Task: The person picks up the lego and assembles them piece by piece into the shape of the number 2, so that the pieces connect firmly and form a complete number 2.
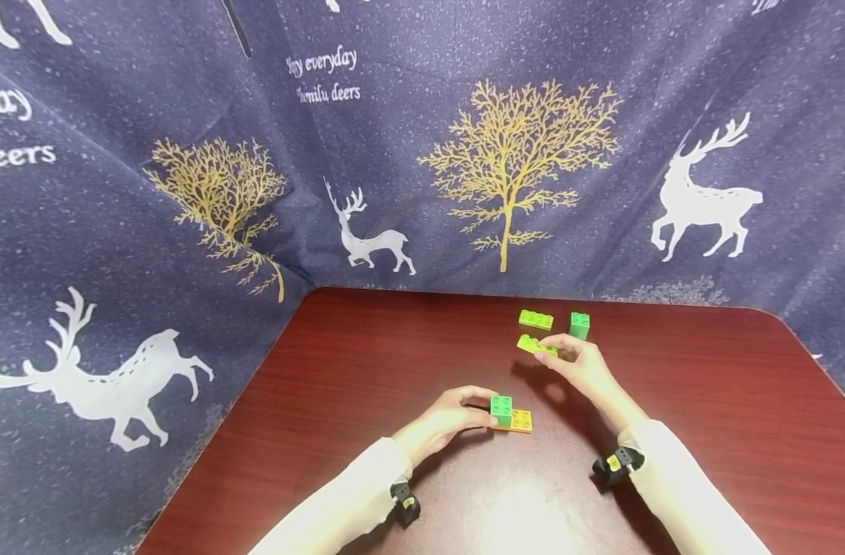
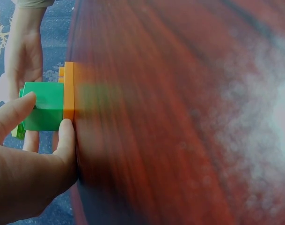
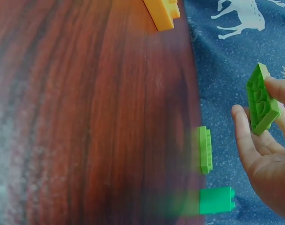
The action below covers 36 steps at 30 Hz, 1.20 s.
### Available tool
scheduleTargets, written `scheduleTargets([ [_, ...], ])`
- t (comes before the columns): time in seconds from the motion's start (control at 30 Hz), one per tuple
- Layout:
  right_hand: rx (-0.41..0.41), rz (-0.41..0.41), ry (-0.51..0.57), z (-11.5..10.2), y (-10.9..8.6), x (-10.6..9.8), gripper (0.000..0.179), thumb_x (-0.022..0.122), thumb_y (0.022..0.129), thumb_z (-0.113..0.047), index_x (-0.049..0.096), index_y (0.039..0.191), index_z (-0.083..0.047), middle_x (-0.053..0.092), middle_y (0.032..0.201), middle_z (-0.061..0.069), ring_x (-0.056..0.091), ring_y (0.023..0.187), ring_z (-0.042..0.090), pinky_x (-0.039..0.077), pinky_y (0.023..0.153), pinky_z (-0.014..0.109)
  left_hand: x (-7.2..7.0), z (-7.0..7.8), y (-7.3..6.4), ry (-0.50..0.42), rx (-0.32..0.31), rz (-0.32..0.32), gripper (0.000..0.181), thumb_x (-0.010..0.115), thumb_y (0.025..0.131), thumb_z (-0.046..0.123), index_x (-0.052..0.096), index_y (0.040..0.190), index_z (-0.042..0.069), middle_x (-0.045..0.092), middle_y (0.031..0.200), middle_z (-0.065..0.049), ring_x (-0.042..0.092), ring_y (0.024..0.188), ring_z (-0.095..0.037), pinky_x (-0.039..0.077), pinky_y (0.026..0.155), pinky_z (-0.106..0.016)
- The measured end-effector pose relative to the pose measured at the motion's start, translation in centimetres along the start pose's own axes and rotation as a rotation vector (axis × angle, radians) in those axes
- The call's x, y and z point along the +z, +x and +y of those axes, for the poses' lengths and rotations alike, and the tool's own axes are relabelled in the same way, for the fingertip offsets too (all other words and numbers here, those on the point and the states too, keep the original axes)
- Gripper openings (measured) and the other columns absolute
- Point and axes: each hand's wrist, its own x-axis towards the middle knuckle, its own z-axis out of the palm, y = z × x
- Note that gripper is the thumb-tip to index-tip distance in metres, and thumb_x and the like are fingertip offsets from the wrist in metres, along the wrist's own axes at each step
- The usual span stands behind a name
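My left hand (image 1: 450, 416) holds a green block (image 1: 502, 410) between thumb and fingers. That block sits on one end of a flat orange brick (image 1: 522, 421), which lies on the table; in the left wrist view a finger touches the orange brick (image 2: 69, 93) too. Farther back, my right hand (image 1: 580, 367) pinches a flat lime-green brick (image 1: 530, 344) above the tabletop. The right wrist view shows the hollow underside of this lime brick (image 3: 260, 98), tilted between thumb and fingers.
A second flat lime-green brick (image 1: 536, 320) lies near the back of the dark red table (image 1: 381, 347). Beside it stands another green block (image 1: 580, 324). A blue cloth (image 1: 409, 154) printed with deer and trees hangs behind the table and along its left side.
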Motion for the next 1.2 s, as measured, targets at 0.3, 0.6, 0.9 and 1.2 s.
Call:
scheduleTargets([
  [0.3,-0.008,-0.025,-0.003,-0.6,-1.1,-0.2,0.025,0.072,0.087,-0.020,0.069,0.109,-0.007,0.069,0.109,0.010,0.064,0.095,0.018,0.048,0.082,0.024,0.0,0.0,0.1,-0.019,-0.003,-0.013,0.043,0.071,0.074,-0.010,0.063,0.116,-0.004,0.066,0.100,-0.012,0.065,0.081,-0.017,0.056,0.081,-0.033],
  [0.6,-0.014,-0.047,0.025,-1.1,-2.3,-0.4,0.024,0.073,0.086,-0.021,0.069,0.107,-0.010,0.069,0.106,0.008,0.065,0.094,0.013,0.049,0.079,0.020,0.0,-0.2,0.1,-0.038,-0.015,-0.020,0.043,0.070,0.075,-0.010,0.062,0.117,-0.005,0.065,0.101,-0.012,0.065,0.082,-0.017,0.056,0.082,-0.033],
  [0.9,-0.097,-0.083,0.095,-1.7,-2.9,-0.1,0.022,0.073,0.085,-0.010,0.069,0.106,-0.007,0.069,0.104,0.009,0.065,0.097,0.013,0.049,0.084,0.020,-0.1,-0.2,0.1,-0.025,-0.008,-0.018,0.042,0.070,0.076,-0.012,0.063,0.117,-0.004,0.067,0.098,-0.011,0.065,0.081,-0.017,0.056,0.081,-0.033],
  [1.2,-0.210,-0.116,0.087,-5.5,-3.8,0.2,0.021,0.073,0.080,0.004,0.068,0.101,0.003,0.068,0.099,0.017,0.064,0.097,0.018,0.048,0.088,0.018,0.0,0.1,0.1,-0.021,-0.020,-0.018,0.042,0.070,0.077,-0.009,0.063,0.118,-0.003,0.067,0.099,-0.013,0.065,0.081,-0.016,0.055,0.082,-0.034],
])
